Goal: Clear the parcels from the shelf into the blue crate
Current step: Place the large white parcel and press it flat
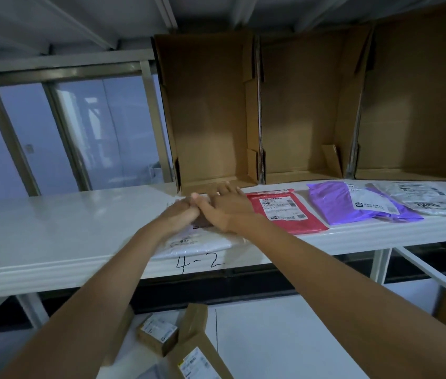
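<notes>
A white plastic parcel (189,243) lies near the front edge of the white shelf (60,231), above the handwritten mark "4-2". Both my hands rest on top of it. My left hand (179,214) has its fingers curled at the parcel's far edge; my right hand (224,209) lies flat with fingers spread, touching the left one. To the right lie a red parcel (287,212), a purple parcel (358,203) and another white parcel (424,198). No blue crate shows in this view.
Three open cardboard boxes (211,119) stand on their sides at the back of the shelf. On the lower shelf sit a small cardboard box (157,335) and a longer one (197,348). A window fills the left background.
</notes>
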The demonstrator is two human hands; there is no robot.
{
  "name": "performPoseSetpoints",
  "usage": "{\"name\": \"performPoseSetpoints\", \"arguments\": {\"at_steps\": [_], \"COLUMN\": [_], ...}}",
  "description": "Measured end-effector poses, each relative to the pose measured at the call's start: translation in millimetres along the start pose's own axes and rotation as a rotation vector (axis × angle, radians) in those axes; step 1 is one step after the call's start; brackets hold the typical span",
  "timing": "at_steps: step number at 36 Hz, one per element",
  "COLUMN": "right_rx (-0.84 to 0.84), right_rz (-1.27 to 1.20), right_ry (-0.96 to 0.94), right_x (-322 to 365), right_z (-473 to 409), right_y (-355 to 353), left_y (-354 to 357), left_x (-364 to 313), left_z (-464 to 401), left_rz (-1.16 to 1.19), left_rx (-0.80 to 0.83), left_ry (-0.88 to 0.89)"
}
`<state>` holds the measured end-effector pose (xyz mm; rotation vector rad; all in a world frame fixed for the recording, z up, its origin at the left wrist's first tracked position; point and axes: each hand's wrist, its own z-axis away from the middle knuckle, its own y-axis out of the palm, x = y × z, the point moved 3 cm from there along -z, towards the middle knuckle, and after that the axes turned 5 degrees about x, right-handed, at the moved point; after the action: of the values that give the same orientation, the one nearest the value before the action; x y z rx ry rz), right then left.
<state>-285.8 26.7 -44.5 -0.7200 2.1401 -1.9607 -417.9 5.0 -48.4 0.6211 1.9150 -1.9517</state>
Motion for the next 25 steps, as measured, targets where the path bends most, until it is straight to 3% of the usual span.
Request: {"name": "performPoseSetpoints", "arguments": {"at_steps": [3, 8, 25], "right_rx": [-0.059, 0.073, 0.151], "right_rz": [-0.069, 0.004, 0.071], "right_ry": [-0.103, -0.208, -0.143], "right_x": [12, 20, 17], "right_z": [24, 56, 62], "right_y": [-9, 5, 15], "left_y": [-15, 17, 22], "left_x": [-2, 4, 16], "left_z": [18, 47, 64], "left_rz": [0.099, -0.283, -0.408], "left_rx": [-0.115, -0.04, 0.031], "left_ry": [0.127, 0.124, 0.078]}}
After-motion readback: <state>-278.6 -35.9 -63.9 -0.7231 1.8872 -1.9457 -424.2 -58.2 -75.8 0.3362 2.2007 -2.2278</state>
